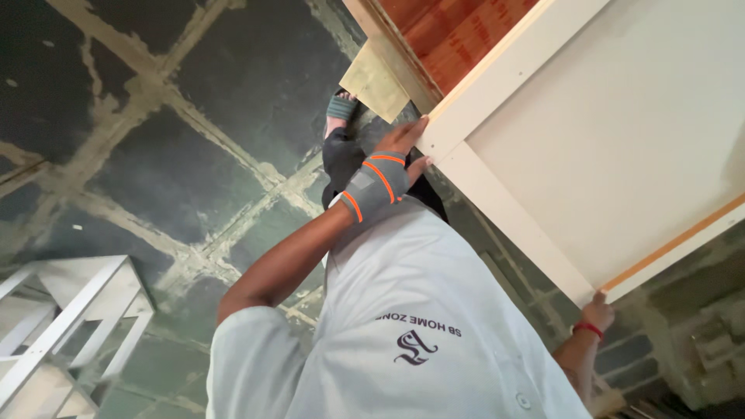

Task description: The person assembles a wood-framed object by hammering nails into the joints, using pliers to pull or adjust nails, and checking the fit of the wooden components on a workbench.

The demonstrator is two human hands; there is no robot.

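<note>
Panel: flat white framed panel point(621, 132), smooth, with wooden edge.
Left hand point(400, 147): gray wrap, gripping the panel's corner.
Right hand point(597, 313): holding its lower corner.
Floor point(155, 140): dark rough tiles.

No packages, signs or screens show; only a dark printed logo point(417, 341) on the white shirt, lower centre.

Soft, even daylight here, and your white panel point(621, 132) glows brightest, near washed out at the upper right. The dark floor point(116, 116) stays dim and flat. Shadows are faint. The view tilts steeply, edges stretch slightly, and the near shirt point(419, 326) looks soft.
</note>
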